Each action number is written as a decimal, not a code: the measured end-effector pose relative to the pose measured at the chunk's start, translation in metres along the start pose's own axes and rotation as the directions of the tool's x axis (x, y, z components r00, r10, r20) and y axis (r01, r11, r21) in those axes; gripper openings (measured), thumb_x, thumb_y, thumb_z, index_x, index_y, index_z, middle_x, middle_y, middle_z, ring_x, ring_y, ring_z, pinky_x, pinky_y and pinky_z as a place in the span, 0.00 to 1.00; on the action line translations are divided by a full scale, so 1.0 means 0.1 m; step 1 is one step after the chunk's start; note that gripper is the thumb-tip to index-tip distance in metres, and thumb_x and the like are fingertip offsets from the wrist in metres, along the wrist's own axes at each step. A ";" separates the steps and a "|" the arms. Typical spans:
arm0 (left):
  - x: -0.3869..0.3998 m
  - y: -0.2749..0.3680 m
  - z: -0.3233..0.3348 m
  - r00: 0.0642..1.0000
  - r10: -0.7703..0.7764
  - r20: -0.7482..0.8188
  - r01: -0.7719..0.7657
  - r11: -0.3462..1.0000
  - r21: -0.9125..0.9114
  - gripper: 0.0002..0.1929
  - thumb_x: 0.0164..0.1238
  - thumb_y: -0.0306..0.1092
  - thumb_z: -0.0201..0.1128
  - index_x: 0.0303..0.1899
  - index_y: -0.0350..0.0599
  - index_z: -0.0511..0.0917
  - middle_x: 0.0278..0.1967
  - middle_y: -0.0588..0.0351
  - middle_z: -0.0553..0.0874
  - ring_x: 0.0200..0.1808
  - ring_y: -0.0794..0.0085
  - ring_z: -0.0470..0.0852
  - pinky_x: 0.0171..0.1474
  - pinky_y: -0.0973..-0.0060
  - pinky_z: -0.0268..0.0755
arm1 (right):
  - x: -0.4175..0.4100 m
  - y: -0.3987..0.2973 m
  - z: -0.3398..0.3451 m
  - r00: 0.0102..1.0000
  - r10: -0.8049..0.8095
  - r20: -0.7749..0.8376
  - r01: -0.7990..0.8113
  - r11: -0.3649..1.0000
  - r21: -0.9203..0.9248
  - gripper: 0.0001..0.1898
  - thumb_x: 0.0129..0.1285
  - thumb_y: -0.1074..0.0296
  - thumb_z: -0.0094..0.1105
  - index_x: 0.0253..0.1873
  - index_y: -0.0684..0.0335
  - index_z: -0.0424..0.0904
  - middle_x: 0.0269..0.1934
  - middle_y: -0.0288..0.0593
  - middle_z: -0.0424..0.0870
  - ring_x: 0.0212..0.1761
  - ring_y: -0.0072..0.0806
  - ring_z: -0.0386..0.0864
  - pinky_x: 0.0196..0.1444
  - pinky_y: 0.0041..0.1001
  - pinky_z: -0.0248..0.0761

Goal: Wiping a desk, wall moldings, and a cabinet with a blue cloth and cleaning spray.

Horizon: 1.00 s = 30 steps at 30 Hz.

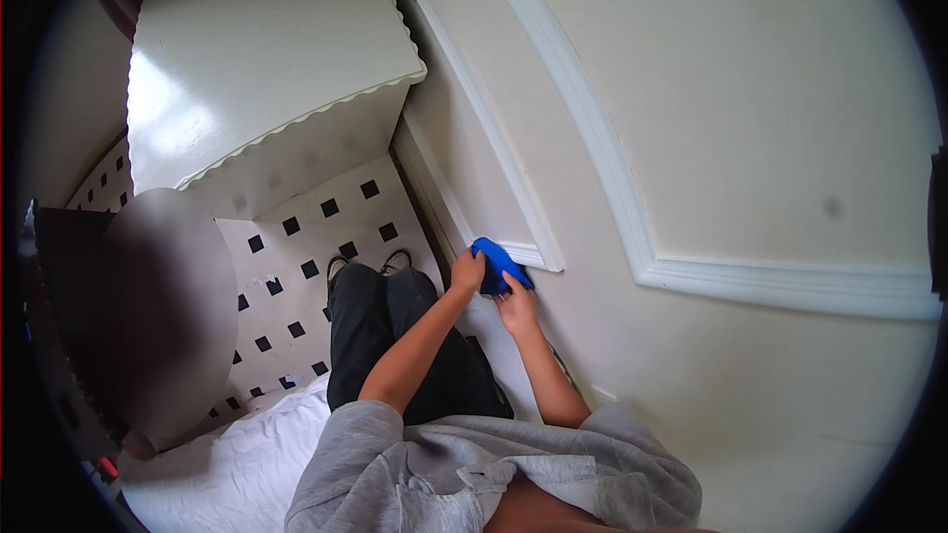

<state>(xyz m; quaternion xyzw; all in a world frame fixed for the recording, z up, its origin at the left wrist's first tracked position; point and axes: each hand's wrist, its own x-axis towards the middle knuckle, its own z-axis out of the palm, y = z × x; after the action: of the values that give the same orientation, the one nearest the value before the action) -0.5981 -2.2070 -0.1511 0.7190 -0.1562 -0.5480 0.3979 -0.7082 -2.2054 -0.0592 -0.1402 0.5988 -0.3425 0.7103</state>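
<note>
A blue cloth [498, 266], folded or bunched, is between my two hands near the wall, in front of the lower corner of a white wall moulding [526, 255]. My left hand [468, 271] pinches its left edge, thumb and fingers closed together. Lower and to the right, my right hand [516, 307] holds the bottom right edge, with the thumb lying on the cloth. Whether the cloth touches the wall behind it, I cannot tell.
A glossy white cabinet [281, 37] with a scalloped top edge stands ahead on the tiled floor [296, 266]. The panelled wall [770, 126] rises close on my right. White bedding [244, 466] lies at lower left. A blurred patch covers part of the left side.
</note>
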 end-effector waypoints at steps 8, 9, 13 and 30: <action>-1.51 1.16 -0.65 0.902 0.197 0.384 -0.047 0.930 -0.365 0.15 0.71 0.38 0.51 0.52 0.41 0.73 0.31 0.62 0.77 0.29 0.80 0.73 0.32 0.81 0.65 | -1.30 -0.45 -0.36 0.831 -0.538 0.140 0.556 0.800 -0.226 0.22 0.56 0.66 0.71 0.53 0.67 0.74 0.48 0.41 0.78 0.43 0.27 0.79 0.45 0.27 0.74; -1.81 1.30 -0.79 0.903 0.193 0.384 -0.050 0.934 -0.353 0.15 0.71 0.38 0.51 0.52 0.41 0.73 0.31 0.62 0.77 0.29 0.80 0.73 0.32 0.81 0.65 | -1.49 -0.56 -0.40 0.697 -0.660 0.280 0.711 0.586 -0.389 0.21 0.56 0.65 0.70 0.51 0.67 0.75 0.47 0.41 0.78 0.43 0.27 0.78 0.46 0.27 0.73; -2.61 1.39 -1.02 0.731 0.461 0.502 -0.259 0.869 -0.422 0.21 0.62 0.27 0.55 0.57 0.42 0.68 0.45 0.59 0.75 0.49 0.75 0.72 0.54 0.75 0.63 | -2.05 -0.73 -0.61 0.605 -0.651 0.459 0.761 0.642 -0.093 0.26 0.58 0.55 0.67 0.54 0.68 0.74 0.47 0.40 0.77 0.50 0.28 0.76 0.57 0.30 0.69; -2.12 1.64 -1.09 0.325 0.928 0.184 -0.921 0.354 -0.161 0.29 0.59 0.38 0.68 0.61 0.42 0.69 0.42 0.53 0.77 0.42 0.69 0.77 0.48 0.74 0.70 | -1.78 -0.56 -0.69 0.338 -0.937 0.090 0.926 0.314 -0.210 0.10 0.61 0.66 0.65 0.41 0.66 0.80 0.35 0.40 0.82 0.36 0.27 0.79 0.43 0.25 0.71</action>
<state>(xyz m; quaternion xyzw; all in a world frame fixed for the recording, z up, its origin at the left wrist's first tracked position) -0.5384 -2.1280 0.1205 0.4238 -0.5768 -0.3100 0.6257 -0.8000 -2.1150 0.0931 -0.5292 0.4601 -0.6221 0.3482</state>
